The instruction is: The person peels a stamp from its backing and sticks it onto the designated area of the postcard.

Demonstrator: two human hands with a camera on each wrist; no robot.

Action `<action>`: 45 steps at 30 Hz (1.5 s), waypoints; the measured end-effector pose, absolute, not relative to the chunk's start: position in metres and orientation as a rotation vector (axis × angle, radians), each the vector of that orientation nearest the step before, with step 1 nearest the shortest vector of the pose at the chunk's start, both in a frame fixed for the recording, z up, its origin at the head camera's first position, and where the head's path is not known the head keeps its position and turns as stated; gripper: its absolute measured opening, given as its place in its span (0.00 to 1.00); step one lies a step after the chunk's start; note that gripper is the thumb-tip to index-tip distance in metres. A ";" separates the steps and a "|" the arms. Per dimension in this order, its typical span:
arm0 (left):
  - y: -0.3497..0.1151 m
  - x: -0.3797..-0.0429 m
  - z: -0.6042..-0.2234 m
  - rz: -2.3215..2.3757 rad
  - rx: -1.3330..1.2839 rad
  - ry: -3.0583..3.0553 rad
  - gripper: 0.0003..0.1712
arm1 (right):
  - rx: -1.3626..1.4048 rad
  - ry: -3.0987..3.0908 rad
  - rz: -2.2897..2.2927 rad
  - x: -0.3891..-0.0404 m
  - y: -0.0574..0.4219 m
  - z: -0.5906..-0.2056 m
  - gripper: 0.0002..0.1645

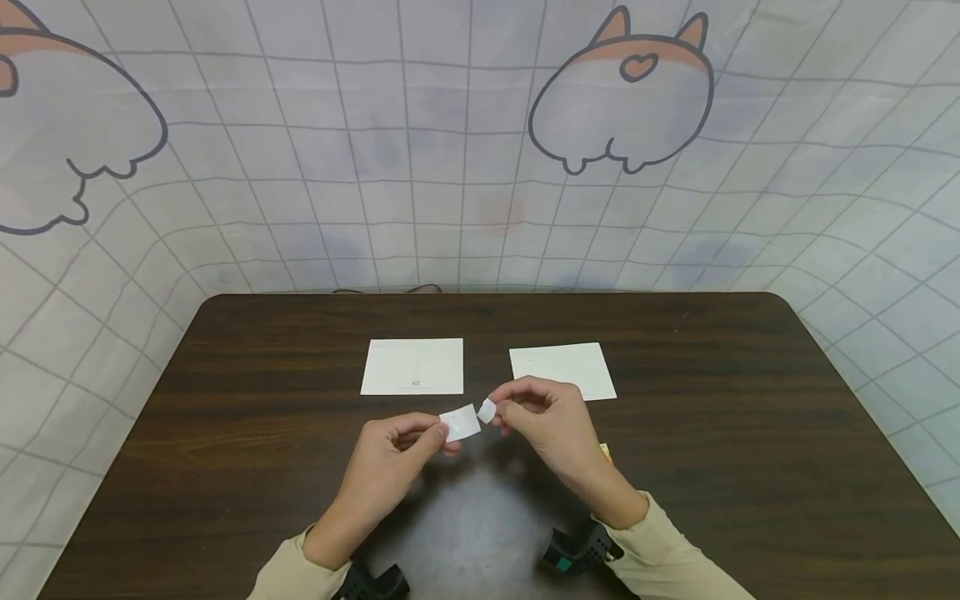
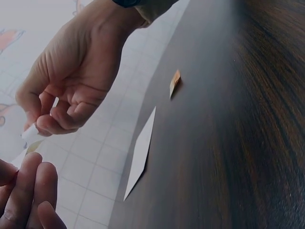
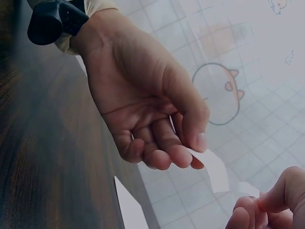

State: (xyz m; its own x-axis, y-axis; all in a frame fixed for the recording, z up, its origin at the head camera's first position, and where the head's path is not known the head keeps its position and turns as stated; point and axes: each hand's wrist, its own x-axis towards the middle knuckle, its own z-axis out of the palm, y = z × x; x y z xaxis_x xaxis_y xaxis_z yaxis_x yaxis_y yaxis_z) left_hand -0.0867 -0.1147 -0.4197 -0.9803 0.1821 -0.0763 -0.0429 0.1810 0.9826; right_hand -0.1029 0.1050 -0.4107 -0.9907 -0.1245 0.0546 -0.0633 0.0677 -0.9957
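Between thumb and fingers, my left hand (image 1: 390,460) pinches a short white strip (image 1: 461,423). In the right wrist view this strip (image 3: 217,172) curves slightly and has a zigzag edge by the thumb, like cut tape. My right hand (image 1: 553,423) pinches a smaller white piece (image 1: 487,411) right beside the strip's free end; whether the two are joined I cannot tell. Both hands are raised over the middle of the table. Beyond them lie a left white sheet (image 1: 412,367) with a small printed mark and a right white sheet (image 1: 566,371), partly behind my right hand.
The dark wooden table (image 1: 247,450) meets a white gridded cloth backdrop (image 1: 465,167) with cartoon animal drawings. A small orange-and-white item (image 2: 175,83) lies on the table, mostly hidden behind my right wrist in the head view. A thin dark cable (image 1: 423,288) shows at the far edge.
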 end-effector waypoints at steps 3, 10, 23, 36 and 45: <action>-0.117 -0.087 -0.420 1.908 0.121 2.269 0.09 | -0.216 2.252 -2.097 -0.102 0.104 -0.412 0.08; -0.120 -0.090 -0.420 1.910 0.104 2.261 0.11 | -0.236 2.267 -2.020 -0.100 0.101 -0.416 0.08; -0.124 -0.094 -0.419 1.912 0.057 2.278 0.11 | -0.177 2.221 -1.930 -0.096 0.099 -0.429 0.09; -0.126 -0.096 -0.421 1.894 0.092 2.281 0.12 | -0.245 2.156 -1.721 -0.091 0.092 -0.444 0.08; -0.126 -0.099 -0.423 1.890 0.107 2.272 0.13 | -0.358 2.159 -1.547 -0.086 0.091 -0.446 0.11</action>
